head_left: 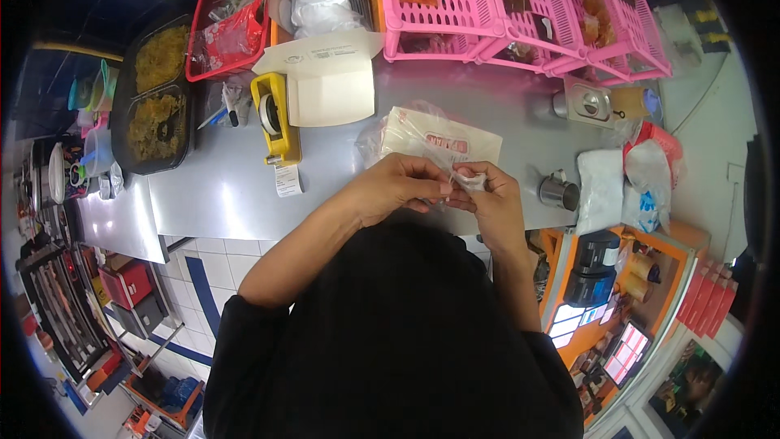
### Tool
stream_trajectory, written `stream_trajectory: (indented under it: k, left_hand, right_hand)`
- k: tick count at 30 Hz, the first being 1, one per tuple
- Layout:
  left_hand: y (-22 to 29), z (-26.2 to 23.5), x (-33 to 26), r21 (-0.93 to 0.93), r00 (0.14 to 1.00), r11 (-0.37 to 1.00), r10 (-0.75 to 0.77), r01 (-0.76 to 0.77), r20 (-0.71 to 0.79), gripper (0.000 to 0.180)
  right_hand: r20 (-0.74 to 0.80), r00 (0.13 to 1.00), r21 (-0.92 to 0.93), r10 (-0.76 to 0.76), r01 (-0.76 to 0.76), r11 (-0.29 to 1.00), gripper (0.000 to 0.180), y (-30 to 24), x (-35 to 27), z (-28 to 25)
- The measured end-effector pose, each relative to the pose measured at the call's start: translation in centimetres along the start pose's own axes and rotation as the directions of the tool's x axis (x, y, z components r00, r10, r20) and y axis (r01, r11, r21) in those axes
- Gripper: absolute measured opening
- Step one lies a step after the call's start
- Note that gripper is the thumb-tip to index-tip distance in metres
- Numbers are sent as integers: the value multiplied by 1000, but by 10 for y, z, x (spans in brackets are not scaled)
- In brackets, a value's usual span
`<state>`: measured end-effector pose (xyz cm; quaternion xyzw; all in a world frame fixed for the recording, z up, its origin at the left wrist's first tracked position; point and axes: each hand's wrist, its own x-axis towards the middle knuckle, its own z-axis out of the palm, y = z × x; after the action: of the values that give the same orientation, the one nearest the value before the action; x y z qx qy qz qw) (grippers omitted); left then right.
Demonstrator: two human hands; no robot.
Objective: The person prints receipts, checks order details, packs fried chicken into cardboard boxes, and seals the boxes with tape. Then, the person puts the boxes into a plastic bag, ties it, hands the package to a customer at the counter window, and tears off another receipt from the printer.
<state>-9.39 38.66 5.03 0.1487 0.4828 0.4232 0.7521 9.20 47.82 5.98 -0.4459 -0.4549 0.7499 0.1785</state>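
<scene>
At the near edge of the steel table, a clear plastic bag (372, 140) lies around a cream box (409, 128) with red print on top. My left hand (404, 185) pinches the bag's gathered end between bent fingers. Close against it, my right hand (490, 191) is closed on the same twisted plastic, a whitish bit of it showing between thumb and fingers. Both hands sit just in front of the box, their fingertips almost touching. The exact shape of the plastic between them is partly hidden by the fingers.
A yellow tape dispenser (280, 136) stands left, beside an open white carton (331, 96) and a paper slip (288, 180). Behind are a red basket (196, 55), an orange crate (280, 0) and pink racks (455, 42). Right, a metal cup (559, 192) and white packets (600, 183).
</scene>
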Motion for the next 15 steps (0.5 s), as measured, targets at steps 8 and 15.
stream_trajectory:
  k: [8,15]
  left_hand:
    - [-12,-4,5,-227,993,969,109,-96,43,16]
    - [-12,-1,9,-167,983,971,180,-173,28,15]
  right_hand:
    - [-24,1000,4,15,-15,1000,15,2,1,1]
    - [-10,1000,-6,2,-2,1000,15,1,4,-1]
